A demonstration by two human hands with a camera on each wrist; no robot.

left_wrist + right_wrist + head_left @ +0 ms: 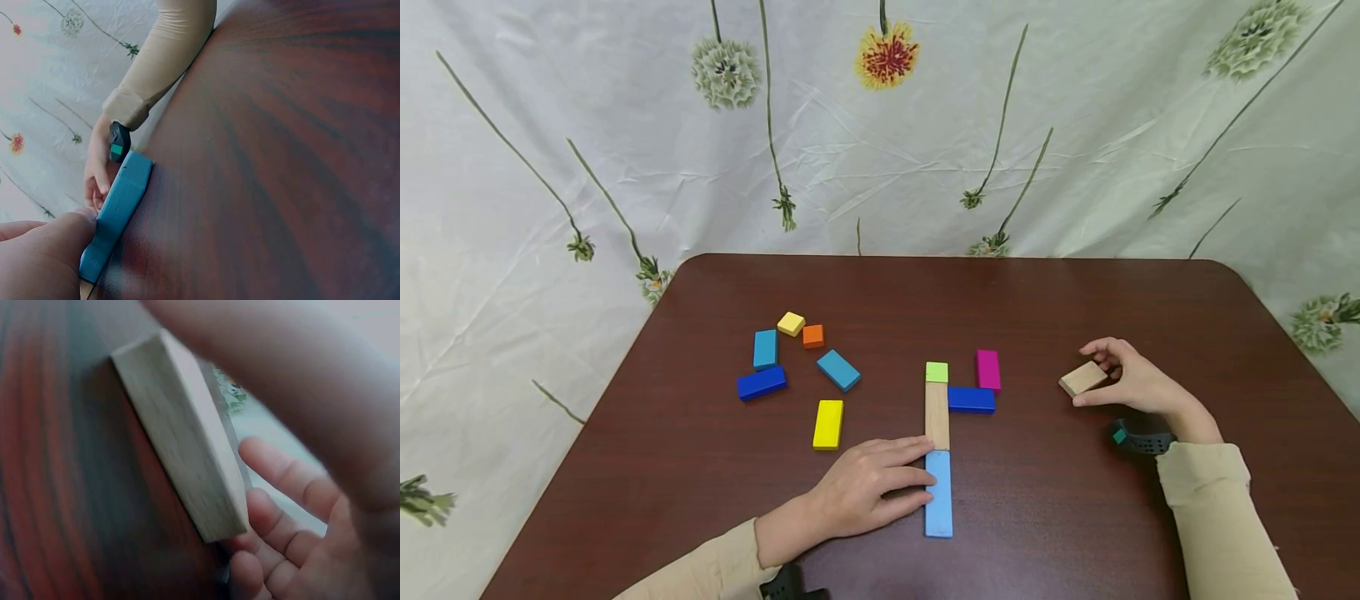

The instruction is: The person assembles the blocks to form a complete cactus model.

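1. Nearest cam: cream cloth left sleeve (pixel 703 571), bottom edge, w/ black wristband (pixel 784 583) partly cut off by frame.
2. Far L: white cloth (pixel 482 250) printed w/ stemmed flowers, seen behind & either side of dark red-brown wooden desk (pixel 662 483).
3. L cluster, loose on desk: dark-blue rect. block (pixel 762 383); mid-blue rect. block (pixel 765 349) just beyond it, approx. touching; small pale-yellow block (pixel 791 324); small orange block (pixel 813 336) beside that; second mid-blue rect. block (pixel 838 371), askew; bright-yellow rect. block (pixel 828 425), nearer person.
4. Left grip (pixel 868 487) (bare hand): fingers straight, slightly spread, tips at L edge of centre row, incl. the joint btw its two longer blocks.
5. Centre row, end to end, running away from person: long light-blue rect. block (pixel 939 517), then natural-wood rect. block (pixel 937 415), then small lime-green block (pixel 936 372).
6. R of row: second dark-blue rect. block (pixel 972 400), crosswise, short end against row's wooden block; magenta rect. block (pixel 988 370) at its far R corner.
7. Right grip (pixel 1127 379) (bare hand): thumb near side, fingers far side, curled round second natural-wood rect. block (pixel 1082 379), R part of desk, well apart from row. Can't tell if every fingertip touches or if block's raised.
8. Far R: black wristband w/ teal square (pixel 1142 440), cream right sleeve (pixel 1221 517).
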